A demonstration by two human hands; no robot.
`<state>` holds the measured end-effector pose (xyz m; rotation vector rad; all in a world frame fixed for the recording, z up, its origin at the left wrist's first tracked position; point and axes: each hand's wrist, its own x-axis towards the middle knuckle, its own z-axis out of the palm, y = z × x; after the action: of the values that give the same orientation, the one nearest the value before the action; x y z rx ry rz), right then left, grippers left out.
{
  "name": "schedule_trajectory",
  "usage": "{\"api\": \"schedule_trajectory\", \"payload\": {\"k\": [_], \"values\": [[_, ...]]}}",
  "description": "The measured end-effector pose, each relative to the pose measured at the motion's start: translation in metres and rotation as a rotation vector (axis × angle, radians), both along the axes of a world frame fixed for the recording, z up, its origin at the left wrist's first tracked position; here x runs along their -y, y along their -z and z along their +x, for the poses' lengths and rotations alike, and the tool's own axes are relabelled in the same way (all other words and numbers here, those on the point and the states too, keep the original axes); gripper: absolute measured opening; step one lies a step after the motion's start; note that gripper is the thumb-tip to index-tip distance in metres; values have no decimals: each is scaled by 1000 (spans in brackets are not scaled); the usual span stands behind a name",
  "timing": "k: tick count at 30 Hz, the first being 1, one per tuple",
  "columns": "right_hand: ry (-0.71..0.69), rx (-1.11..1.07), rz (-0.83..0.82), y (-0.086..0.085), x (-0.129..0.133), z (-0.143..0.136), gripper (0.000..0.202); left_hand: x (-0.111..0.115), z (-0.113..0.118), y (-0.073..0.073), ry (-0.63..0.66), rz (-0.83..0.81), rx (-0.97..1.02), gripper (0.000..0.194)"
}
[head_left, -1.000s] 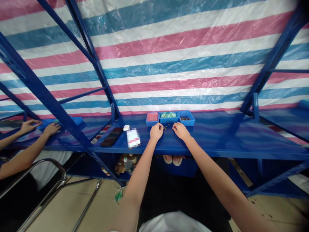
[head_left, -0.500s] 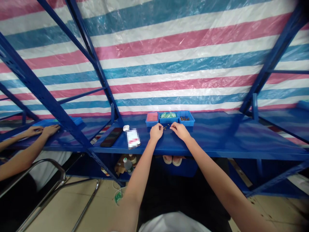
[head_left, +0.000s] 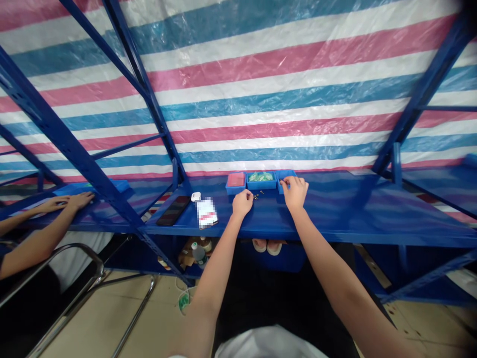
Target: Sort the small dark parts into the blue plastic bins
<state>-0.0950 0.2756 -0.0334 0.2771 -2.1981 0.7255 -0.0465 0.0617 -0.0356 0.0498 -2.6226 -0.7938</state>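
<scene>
My left hand (head_left: 243, 203) rests on the blue table in front of the bin with red contents (head_left: 236, 180). Its fingers are pinched together, and whatever they hold is too small to make out. Small metal pieces (head_left: 256, 197) lie just right of its fingertips. Over the right blue bin (head_left: 281, 189) is my right hand (head_left: 294, 191), its curled fingers at the bin's opening and covering most of it; what they hold, if anything, cannot be seen. Between these two stands a blue bin with green and white packets (head_left: 261, 177).
A dark phone (head_left: 173, 211), a small white case (head_left: 196, 197) and a blurred white item (head_left: 207, 213) lie on the table (head_left: 354, 209) to the left. Blue frame posts (head_left: 156, 119) rise beside them. Another person's hands (head_left: 70, 201) are at the far left.
My right hand has moved right and away from me, from the small metal pieces to the right bin. A small metal piece now lies where its fingertips were. My left hand has barely moved.
</scene>
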Motion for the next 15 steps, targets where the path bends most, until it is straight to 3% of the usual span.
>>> {"api": "schedule_trajectory", "payload": {"k": [6, 15], "values": [[86, 220, 162, 8, 3, -3, 41, 0, -1, 1, 2, -31, 6, 20], [130, 110, 129, 4, 7, 9, 40, 0, -1, 1, 8, -44, 1, 21]]}}
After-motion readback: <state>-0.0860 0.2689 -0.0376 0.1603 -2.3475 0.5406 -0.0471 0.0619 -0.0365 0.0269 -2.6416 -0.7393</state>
